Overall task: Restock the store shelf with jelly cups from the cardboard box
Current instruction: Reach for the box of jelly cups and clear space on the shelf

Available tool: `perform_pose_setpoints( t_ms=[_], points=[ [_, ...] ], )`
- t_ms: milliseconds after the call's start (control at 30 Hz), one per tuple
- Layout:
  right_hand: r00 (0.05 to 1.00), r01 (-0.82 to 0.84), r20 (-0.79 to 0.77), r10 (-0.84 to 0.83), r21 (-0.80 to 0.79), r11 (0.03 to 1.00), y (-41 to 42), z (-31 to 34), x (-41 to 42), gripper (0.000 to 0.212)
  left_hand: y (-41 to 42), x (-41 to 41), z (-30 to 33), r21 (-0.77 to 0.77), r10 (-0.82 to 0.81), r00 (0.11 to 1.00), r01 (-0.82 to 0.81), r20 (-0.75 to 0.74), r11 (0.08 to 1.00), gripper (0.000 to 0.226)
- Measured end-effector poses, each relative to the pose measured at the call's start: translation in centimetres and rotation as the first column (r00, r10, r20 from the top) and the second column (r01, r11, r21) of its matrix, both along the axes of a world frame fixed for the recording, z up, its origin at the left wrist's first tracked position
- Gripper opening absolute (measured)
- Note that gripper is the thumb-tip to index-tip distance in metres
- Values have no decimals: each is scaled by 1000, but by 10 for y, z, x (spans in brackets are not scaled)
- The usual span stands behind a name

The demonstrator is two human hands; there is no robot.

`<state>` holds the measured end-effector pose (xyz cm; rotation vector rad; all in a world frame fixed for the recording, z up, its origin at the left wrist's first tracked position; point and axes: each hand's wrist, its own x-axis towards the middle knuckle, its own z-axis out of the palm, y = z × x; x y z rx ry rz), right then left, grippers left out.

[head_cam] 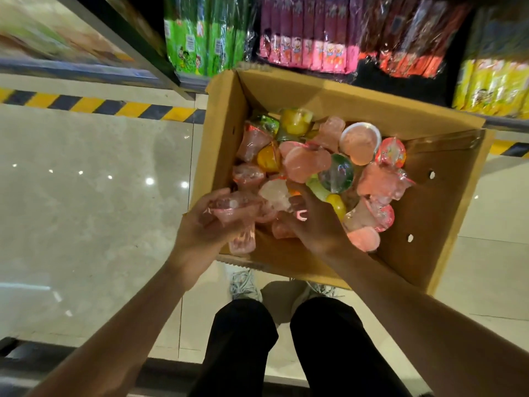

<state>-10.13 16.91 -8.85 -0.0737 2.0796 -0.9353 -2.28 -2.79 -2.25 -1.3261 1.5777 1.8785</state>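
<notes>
An open cardboard box (440,202) sits on the floor in front of the shelf, filled with several jelly cups (360,143) in pink, yellow and green. My left hand (200,227) is at the box's near left corner and holds pink jelly cups (237,213) stacked against its palm. My right hand (315,224) reaches into the box beside it, fingers curled on a pale clear-pink jelly cup (276,194). Which fingers touch that cup is hard to tell.
The bottom store shelf (498,123) runs behind the box, holding green (197,44), pink (309,50), red and yellow snack packs. Yellow-black hazard tape (94,106) marks the glossy tiled floor. My legs and shoes (244,285) are just behind the box.
</notes>
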Motion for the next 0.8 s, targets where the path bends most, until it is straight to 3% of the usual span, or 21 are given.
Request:
perform_pose_setpoints(
  t_ms=[67, 200, 400, 500, 633, 800],
  points=[
    [972, -179, -126, 199, 154, 972, -14, -23, -6, 73, -8, 0, -5, 1, 20, 1000, -20, 1, 1000, 58],
    [873, -376, -155, 462, 388, 842, -45, -57, -15, 85, -15, 5, -17, -13, -2, 1000, 2, -31, 1000, 61],
    [793, -448, -133, 595, 534, 716, -60, -82, -20, 61, -13, 12, -36, -39, -71, 997, 69, -39, 997, 65],
    [836, -376, -221, 501, 434, 819, -49, -74, -18, 60, -10, 14, -33, -36, -69, 996, 67, -51, 997, 63],
    [943, -161, -260, 208, 191, 968, -37, -41, -10, 58, -10, 15, -10, -20, -32, 997, 31, -71, 999, 63],
    [980, 147, -115, -162, -128, 981, -16, 49, -19, 63, -11, 2, 67, -55, -63, 988, 55, -140, 997, 68]
  ],
)
